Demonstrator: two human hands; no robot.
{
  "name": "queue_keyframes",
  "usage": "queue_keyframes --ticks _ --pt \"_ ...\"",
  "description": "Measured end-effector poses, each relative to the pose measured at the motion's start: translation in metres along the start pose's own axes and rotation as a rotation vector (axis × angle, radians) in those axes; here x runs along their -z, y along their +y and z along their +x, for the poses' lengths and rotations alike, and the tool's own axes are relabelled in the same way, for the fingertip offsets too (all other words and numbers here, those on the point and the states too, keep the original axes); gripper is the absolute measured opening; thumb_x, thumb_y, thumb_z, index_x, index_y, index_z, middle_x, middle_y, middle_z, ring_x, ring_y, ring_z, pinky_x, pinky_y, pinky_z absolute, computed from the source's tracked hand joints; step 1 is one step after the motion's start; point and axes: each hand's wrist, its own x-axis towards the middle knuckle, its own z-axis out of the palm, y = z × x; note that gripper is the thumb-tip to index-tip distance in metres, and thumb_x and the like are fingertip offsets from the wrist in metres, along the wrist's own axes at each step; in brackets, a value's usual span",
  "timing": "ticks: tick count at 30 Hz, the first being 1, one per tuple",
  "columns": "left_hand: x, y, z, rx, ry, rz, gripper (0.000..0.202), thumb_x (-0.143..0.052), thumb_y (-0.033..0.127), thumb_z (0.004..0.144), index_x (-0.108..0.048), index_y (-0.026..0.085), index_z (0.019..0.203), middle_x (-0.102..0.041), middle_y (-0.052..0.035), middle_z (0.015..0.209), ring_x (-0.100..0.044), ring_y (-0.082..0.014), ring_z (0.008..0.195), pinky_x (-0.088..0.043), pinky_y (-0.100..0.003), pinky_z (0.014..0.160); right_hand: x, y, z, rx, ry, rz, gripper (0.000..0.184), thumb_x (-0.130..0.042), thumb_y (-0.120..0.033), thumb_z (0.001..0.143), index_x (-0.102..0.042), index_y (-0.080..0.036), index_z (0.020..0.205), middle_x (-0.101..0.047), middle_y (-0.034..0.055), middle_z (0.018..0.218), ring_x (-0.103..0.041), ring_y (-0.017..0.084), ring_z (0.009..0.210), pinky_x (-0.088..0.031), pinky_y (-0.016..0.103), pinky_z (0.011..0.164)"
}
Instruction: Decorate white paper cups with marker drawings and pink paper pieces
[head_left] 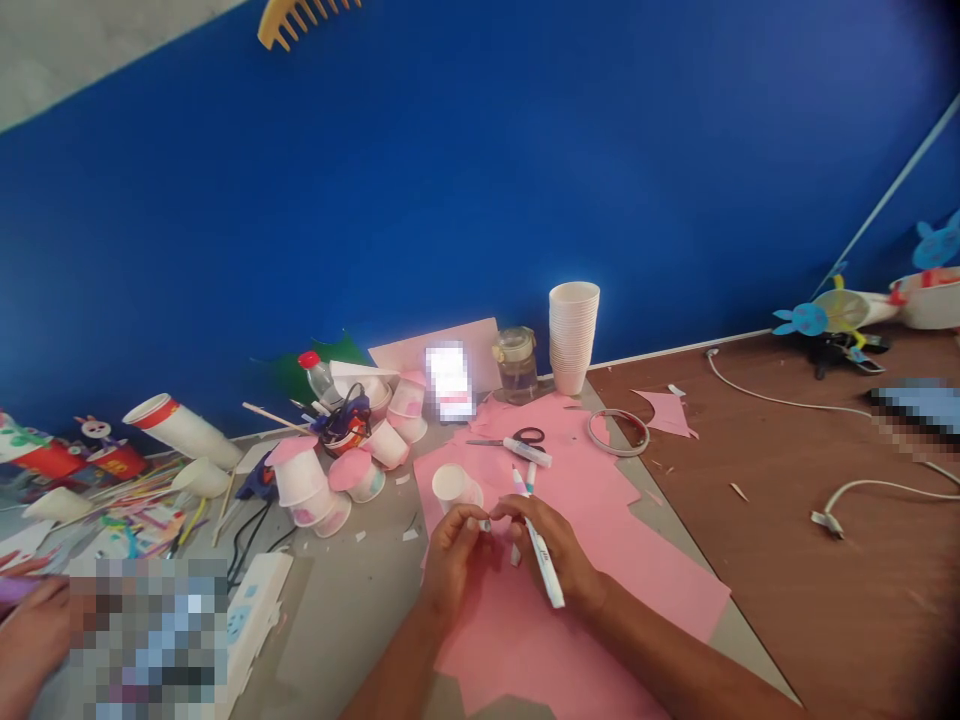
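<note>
My left hand (455,552) is closed in a pinch, fingertips together around something small and pale that I cannot make out. Close by, my right hand (561,548) has a white marker pen (545,572) lodged between its fingers, tip pointing up and away. Its thumb and forefinger reach toward the left fingertips. Just beyond my left hand a white paper cup (452,484) stands on pink paper (585,490). Past my right hand lie black-handled scissors (529,437) and a clear-barrelled pen or tube (528,452).
A tall stack of paper cups (574,335), a lidded jar (515,362) and a lit phone (451,382) line the wall. Pink-topped cups (300,475) crowd the left. A power strip (255,610) lies beside another person's hand (34,625). A tape ring (618,432) sits right.
</note>
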Motion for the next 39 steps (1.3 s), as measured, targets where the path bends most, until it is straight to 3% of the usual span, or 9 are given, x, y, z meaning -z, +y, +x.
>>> queue_keyframes --ticks 4,7,10,20,33,39 --pt "-0.001 0.002 0.001 0.005 0.023 -0.063 0.017 -0.064 0.035 0.081 -0.061 0.019 0.082 -0.052 0.0038 0.065 -0.050 -0.0087 0.053 -0.041 -0.022 0.050 -0.001 -0.006 -0.001 0.031 0.090 0.033 0.031 -0.033 -0.035 0.097 -0.045 -0.023 0.123 -0.058 0.0037 0.080 -0.054 0.017 0.067 -0.045 0.033 0.064" --pt "-0.002 0.004 0.002 -0.004 0.036 -0.083 0.018 -0.064 0.035 0.081 -0.061 0.017 0.078 -0.050 0.0042 0.062 -0.048 -0.0068 0.054 -0.038 -0.019 0.051 0.001 -0.013 0.004 0.118 0.030 0.032 0.035 -0.029 -0.041 0.098 -0.049 -0.021 0.119 -0.058 0.0026 0.072 -0.051 0.017 0.064 -0.043 0.034 0.064" --pt "-0.004 0.008 0.002 0.000 0.050 -0.102 0.019 -0.065 0.033 0.081 -0.060 0.016 0.075 -0.048 0.0041 0.062 -0.046 -0.0057 0.055 -0.037 -0.018 0.053 0.001 -0.021 0.005 0.130 -0.031 0.053 0.034 -0.028 -0.037 0.098 -0.054 -0.020 0.111 -0.061 0.0032 0.073 -0.051 0.016 0.062 -0.041 0.035 0.066" --pt "-0.004 0.009 0.001 0.020 0.034 -0.099 0.022 -0.063 0.033 0.081 -0.057 0.015 0.070 -0.046 0.0041 0.057 -0.043 -0.0062 0.050 -0.034 -0.018 0.047 -0.002 -0.025 0.003 0.067 0.086 0.064 0.021 -0.032 -0.028 0.097 -0.050 -0.020 0.091 -0.054 0.0019 0.071 -0.049 0.016 0.066 -0.042 0.033 0.065" --pt "-0.007 0.007 -0.005 0.089 -0.009 -0.033 0.024 -0.063 0.039 0.080 -0.057 0.017 0.073 -0.045 0.0042 0.057 -0.042 -0.0079 0.052 -0.035 -0.020 0.051 -0.008 -0.015 -0.003 0.012 -0.025 0.035 0.021 -0.033 -0.029 0.096 -0.052 -0.020 0.094 -0.060 0.0034 0.074 -0.052 0.017 0.067 -0.043 0.031 0.064" --pt "-0.007 0.004 -0.007 0.116 -0.028 -0.045 0.026 -0.061 0.042 0.082 -0.056 0.018 0.076 -0.042 0.0048 0.060 -0.039 -0.0083 0.055 -0.033 -0.020 0.054 -0.007 -0.016 0.000 0.006 -0.144 0.043 0.026 -0.029 -0.032 0.098 -0.052 -0.022 0.100 -0.064 0.0024 0.076 -0.055 0.015 0.066 -0.043 0.028 0.063"
